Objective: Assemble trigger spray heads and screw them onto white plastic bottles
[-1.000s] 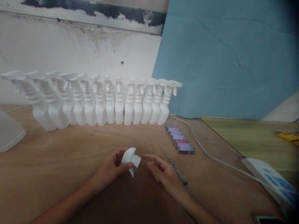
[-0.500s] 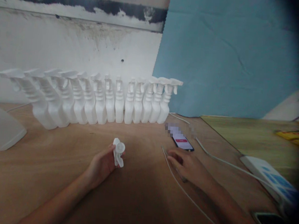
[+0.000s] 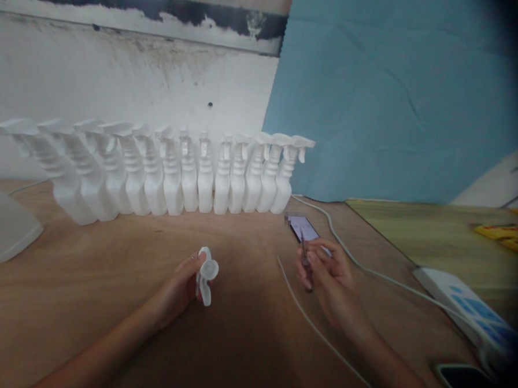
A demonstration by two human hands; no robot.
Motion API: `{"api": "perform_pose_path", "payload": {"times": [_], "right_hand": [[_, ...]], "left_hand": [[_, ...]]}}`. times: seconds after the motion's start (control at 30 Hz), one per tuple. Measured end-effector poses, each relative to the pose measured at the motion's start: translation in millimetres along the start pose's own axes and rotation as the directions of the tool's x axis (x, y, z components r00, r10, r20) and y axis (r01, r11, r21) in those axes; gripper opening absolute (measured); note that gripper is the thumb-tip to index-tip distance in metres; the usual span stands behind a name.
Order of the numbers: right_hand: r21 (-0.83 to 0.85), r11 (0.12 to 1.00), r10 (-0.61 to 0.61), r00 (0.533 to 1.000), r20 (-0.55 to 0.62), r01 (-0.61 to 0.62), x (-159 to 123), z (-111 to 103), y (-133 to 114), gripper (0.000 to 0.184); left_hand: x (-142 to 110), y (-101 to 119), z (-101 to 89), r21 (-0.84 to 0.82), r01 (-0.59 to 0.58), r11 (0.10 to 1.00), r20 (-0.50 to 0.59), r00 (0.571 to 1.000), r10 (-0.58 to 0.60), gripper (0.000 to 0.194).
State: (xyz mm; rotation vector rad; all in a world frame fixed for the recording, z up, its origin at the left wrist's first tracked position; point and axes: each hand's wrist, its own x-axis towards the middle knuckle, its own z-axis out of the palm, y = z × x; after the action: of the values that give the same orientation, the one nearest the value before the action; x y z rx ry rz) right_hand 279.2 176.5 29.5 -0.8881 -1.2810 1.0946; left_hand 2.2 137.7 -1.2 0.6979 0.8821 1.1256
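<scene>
The left hand (image 3: 185, 285) is holding a white spray head (image 3: 209, 269) over the near middle of the worktop (image 3: 116, 267), its fingers closing around the body while the round opening is facing the camera and the trigger is hanging toward the near side. The right hand (image 3: 333, 276), farther right, is gripping a slim pointed tool (image 3: 305, 260), its fingers pinching the handle and its tip pointing to the far side. Whether either hand is resting on the wood, I cannot tell.

A phone (image 3: 303, 226) with a lit screen is lying just beyond the right hand, which is partly covering it. Between the hands, a thin white tube (image 3: 307, 316) is curving along the worktop toward the right forearm. A row of white spray bottles (image 3: 205, 182) is standing upright along the far wall, and a translucent container (image 3: 5, 227) is sitting at the left edge. On the right, a pale cord (image 3: 359, 267) is running to a white box (image 3: 447, 293) with blue markings. A blue cloth (image 3: 376, 107) is hanging behind, at far right.
</scene>
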Motion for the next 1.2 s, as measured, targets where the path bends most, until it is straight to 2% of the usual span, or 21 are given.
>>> {"api": "perform_pose_path", "payload": {"times": [0.1, 0.17, 0.27, 0.33, 0.43, 0.53, 0.63, 0.87, 0.97, 1.03, 1.07, 1.13, 1.17, 1.2], "right_hand": [[0.158, 0.977, 0.134, 0.989, 0.063, -0.143, -10, 16, -1, 0.013], [0.215, 0.940, 0.242, 0.962, 0.128, -0.265, -19, 26, 0, 0.016], [0.345, 0.833, 0.365, 0.898, 0.246, -0.433, -34, 40, 6, 0.042], [0.408, 0.763, 0.395, 0.860, 0.322, -0.502, -42, 46, 13, 0.050], [0.392, 0.764, 0.372, 0.846, 0.380, -0.512, -50, 51, 25, 0.038], [0.284, 0.867, 0.298, 0.884, 0.362, -0.408, -54, 50, 33, 0.022], [0.128, 0.946, 0.249, 0.920, 0.303, -0.298, -55, 48, 33, 0.018], [-0.110, 0.979, 0.193, 0.949, 0.250, -0.170, -61, 52, 21, 0.010], [-0.240, 0.970, 0.041, 0.953, 0.299, 0.034, -63, 54, 20, 0.006], [-0.329, 0.909, -0.122, 0.918, 0.378, 0.257, -62, 53, 21, 0.017], [-0.357, 0.851, -0.208, 0.872, 0.443, 0.385, -62, 52, 23, 0.023], [-0.363, 0.702, -0.340, 0.736, 0.585, 0.613, -61, 52, 27, 0.034], [-0.353, 0.634, -0.382, 0.675, 0.631, 0.689, -61, 52, 29, 0.037], [-0.348, 0.584, -0.411, 0.637, 0.653, 0.733, -61, 52, 31, 0.037]], "left_hand": [[0, 0, 1.9, 0.055, -0.006, 0.998, -0.009, 1.000, 0.006, 0.043], [0, 0, 3.3, 0.096, -0.010, 0.995, -0.023, 1.000, 0.012, 0.045], [1, -2, 4.4, 0.175, -0.009, 0.985, -0.060, 0.998, 0.020, 0.046], [1, -5, 4.5, 0.232, -0.006, 0.973, -0.080, 0.997, 0.025, 0.047], [0, -7, 4.6, 0.309, 0.010, 0.951, -0.095, 0.995, 0.020, 0.049], [-1, -7, 5.9, 0.366, 0.026, 0.930, -0.101, 0.995, 0.012, 0.049], [-2, -6, 8.4, 0.410, 0.035, 0.911, -0.102, 0.995, 0.008, 0.050], [-4, -9, 12.8, 0.515, 0.021, 0.857, -0.075, 0.997, 0.021, 0.049], [-6, -11, 13.2, 0.555, 0.006, 0.832, -0.050, 0.998, 0.026, 0.048], [-7, -12, 13.1, 0.580, 0.001, 0.815, -0.041, 0.999, 0.028, 0.047], [-8, -12, 13.0, 0.593, 0.002, 0.805, -0.039, 0.999, 0.026, 0.048], [-8, -12, 12.7, 0.621, 0.011, 0.784, -0.036, 0.999, 0.015, 0.048], [-8, -11, 12.6, 0.636, 0.014, 0.772, -0.034, 0.999, 0.010, 0.049], [-8, -11, 12.6, 0.651, 0.012, 0.759, -0.033, 0.999, 0.013, 0.048]]}}
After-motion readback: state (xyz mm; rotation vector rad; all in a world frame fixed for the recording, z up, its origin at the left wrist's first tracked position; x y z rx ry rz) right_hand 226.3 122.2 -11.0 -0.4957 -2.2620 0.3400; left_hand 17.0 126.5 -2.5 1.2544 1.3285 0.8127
